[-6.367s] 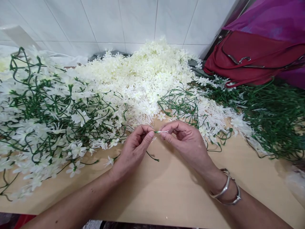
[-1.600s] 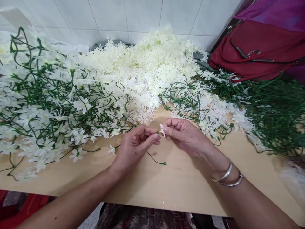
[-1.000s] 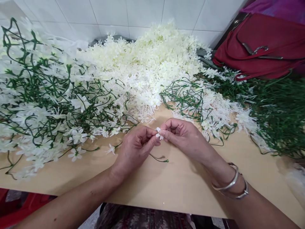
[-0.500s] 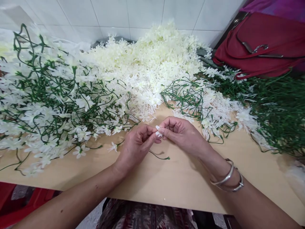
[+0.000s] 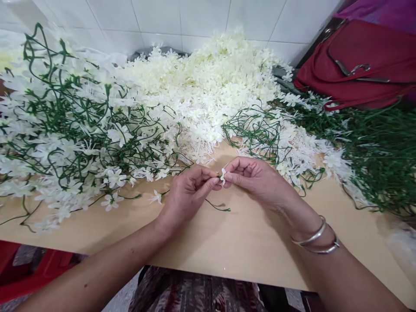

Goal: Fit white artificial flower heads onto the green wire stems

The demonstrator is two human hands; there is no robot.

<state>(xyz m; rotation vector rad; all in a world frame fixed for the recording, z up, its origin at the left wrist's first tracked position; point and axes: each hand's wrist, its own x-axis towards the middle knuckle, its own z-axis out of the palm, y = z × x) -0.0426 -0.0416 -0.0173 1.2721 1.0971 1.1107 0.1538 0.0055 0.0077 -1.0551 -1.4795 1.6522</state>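
Note:
Just above the table, my left hand (image 5: pixel 195 184) and my right hand (image 5: pixel 251 180) meet fingertip to fingertip. A small white artificial flower (image 5: pixel 223 175) sits upright between them, pinched by the thumb and forefinger of my right hand. My left hand is closed in a pinch at the flower's left side. A thin green stem (image 5: pixel 219 208) with a small knobbed end comes out from under my left hand, and its upper part is hidden by the fingers. Beside my left wrist lies a loose white flower (image 5: pixel 156 196) on a stem.
White flowers on green stems (image 5: pixel 84 125) are heaped at the left. A tall pile of cream-white blossoms (image 5: pixel 208 78) stands against the tiled wall (image 5: pixel 203 17). Bare green stems (image 5: pixel 255 130) lie ahead, with more greenery (image 5: pixel 383 151) and a red bag (image 5: pixel 354 65) at the right.
The white flower has turned more edge-on between the fingertips. Both hands have shifted slightly right in view, and the whole scene has moved a little with the camera.

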